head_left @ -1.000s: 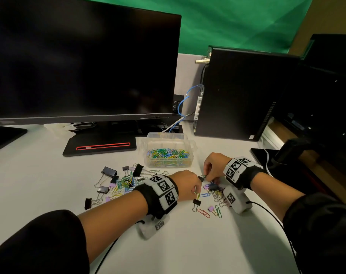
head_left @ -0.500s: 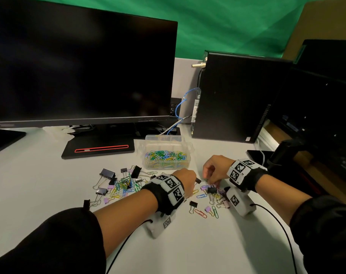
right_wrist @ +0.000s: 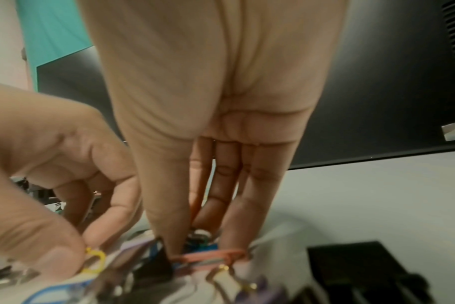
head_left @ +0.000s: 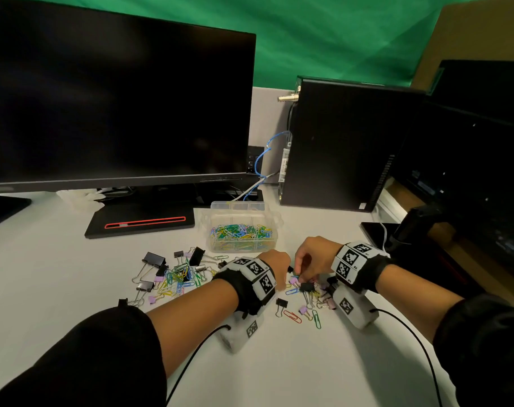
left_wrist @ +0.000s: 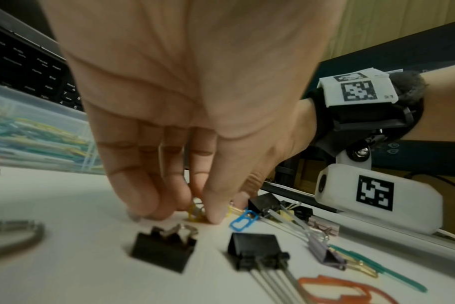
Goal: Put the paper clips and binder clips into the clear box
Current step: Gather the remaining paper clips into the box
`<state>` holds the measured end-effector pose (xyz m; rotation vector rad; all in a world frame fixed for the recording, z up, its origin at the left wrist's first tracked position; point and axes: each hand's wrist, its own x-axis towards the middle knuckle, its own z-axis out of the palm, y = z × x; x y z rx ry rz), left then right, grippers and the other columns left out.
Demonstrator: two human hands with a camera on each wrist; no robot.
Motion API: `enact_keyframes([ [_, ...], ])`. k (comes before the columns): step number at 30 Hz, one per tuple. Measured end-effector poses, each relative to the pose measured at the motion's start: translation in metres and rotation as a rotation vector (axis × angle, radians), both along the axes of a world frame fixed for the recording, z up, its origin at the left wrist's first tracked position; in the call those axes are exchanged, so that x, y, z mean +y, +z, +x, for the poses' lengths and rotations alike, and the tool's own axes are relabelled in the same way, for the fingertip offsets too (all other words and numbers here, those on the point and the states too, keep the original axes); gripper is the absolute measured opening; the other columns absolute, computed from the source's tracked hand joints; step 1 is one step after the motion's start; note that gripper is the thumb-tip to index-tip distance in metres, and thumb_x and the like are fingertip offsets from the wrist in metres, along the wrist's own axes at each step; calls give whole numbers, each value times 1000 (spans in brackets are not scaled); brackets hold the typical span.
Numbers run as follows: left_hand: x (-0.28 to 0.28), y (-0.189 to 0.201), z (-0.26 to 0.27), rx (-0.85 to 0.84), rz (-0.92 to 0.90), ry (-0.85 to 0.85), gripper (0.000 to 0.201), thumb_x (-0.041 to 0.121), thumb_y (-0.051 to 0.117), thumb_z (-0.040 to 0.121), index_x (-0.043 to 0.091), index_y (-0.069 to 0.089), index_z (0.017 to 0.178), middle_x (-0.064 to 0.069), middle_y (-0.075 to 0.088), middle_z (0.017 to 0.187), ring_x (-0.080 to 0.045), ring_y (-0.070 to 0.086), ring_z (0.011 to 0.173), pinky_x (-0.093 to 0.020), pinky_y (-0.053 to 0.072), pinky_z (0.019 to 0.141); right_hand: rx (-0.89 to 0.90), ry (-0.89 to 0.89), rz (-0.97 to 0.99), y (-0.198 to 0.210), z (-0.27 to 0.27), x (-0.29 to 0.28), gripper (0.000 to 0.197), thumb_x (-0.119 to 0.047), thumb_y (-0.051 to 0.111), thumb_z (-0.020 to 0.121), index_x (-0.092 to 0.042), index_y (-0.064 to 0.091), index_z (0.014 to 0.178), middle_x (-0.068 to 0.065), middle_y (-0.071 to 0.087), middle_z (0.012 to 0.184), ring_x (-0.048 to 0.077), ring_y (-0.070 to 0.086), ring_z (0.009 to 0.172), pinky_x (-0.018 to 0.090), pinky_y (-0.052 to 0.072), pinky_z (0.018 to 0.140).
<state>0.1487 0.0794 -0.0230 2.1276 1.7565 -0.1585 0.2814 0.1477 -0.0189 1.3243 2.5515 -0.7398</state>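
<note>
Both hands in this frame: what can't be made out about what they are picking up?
- Head view: left hand covers its own fingertips; the pinch is hidden.
- Right wrist view: motion blur smears the clips under the right hand; its grasp is unclear.
- Left wrist view: fingers hide most of the yellow paper clip.

White counter (head_left: 44, 274) carries a dark monitor (head_left: 115, 107); black computer tower (head_left: 343, 142) right of the monitor; blue cable (head_left: 260, 160) between them; green backdrop (head_left: 323, 33) behind the monitor.
</note>
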Motion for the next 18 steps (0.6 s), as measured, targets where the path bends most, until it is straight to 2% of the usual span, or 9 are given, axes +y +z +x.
enact_keyframes([
  [1,-1,1,1,-9,7,2,7,9,57,87,8,58,80,-16,64,102,-34,60,107,-35,50,86,-4,-6,9,-1,0,0,15,-14,79,71,-14,73,85,-11,63,66,13,63,65,13,48,61],
  [3,-2,0,3,-48,27,26,19,6,54,88,4,61,106,-16,62,118,-33,59,110,-36,48,90,-6,-8,40,-2,2,0,14,-14,78,71,-16,72,84,-8,67,70,13,64,65,12,47,60],
  [5,-4,-1,4,-99,42,30,26,5,52,89,6,56,115,-16,59,122,-33,56,112,-36,47,90,17,-11,23,-1,5,1,13,-11,78,71,-19,70,76,-1,73,83,20,69,72,19,54,65],
  [7,-7,-1,6,-115,51,12,23,3,48,90,11,55,111,-16,57,123,-34,55,112,-36,46,89,43,-25,6,3,9,4,16,-9,78,72,-20,67,73,-1,71,79,21,68,69,22,56,63],
  [10,-6,-3,7,-93,47,10,27,2,45,90,10,59,112,-14,58,124,-32,55,113,-34,46,90,40,-26,19,11,16,8,14,-9,77,73,-15,72,84,-8,64,70,2,61,54,18,55,59],
  [12,-4,-6,8,-94,35,13,25,7,49,90,9,60,112,-12,60,122,-31,57,112,-34,46,87,22,-19,4,13,19,10,19,-7,77,73,-14,75,90,-7,64,70,-1,57,49,19,55,61],
  [15,-3,-10,10,-99,41,0,26,21,63,84,8,62,107,-12,63,116,-30,60,106,-30,43,76,-3,-6,-45,11,22,8,25,-9,79,71,-17,75,94,-6,65,73,5,57,60,22,55,67],
  [18,1,-11,11,-102,31,-14,33,25,69,81,6,62,108,-11,62,117,-28,59,108,-31,45,79,-25,18,-22,7,24,6,28,-20,83,66,-21,74,92,-12,63,74,8,57,69,24,52,73],
])
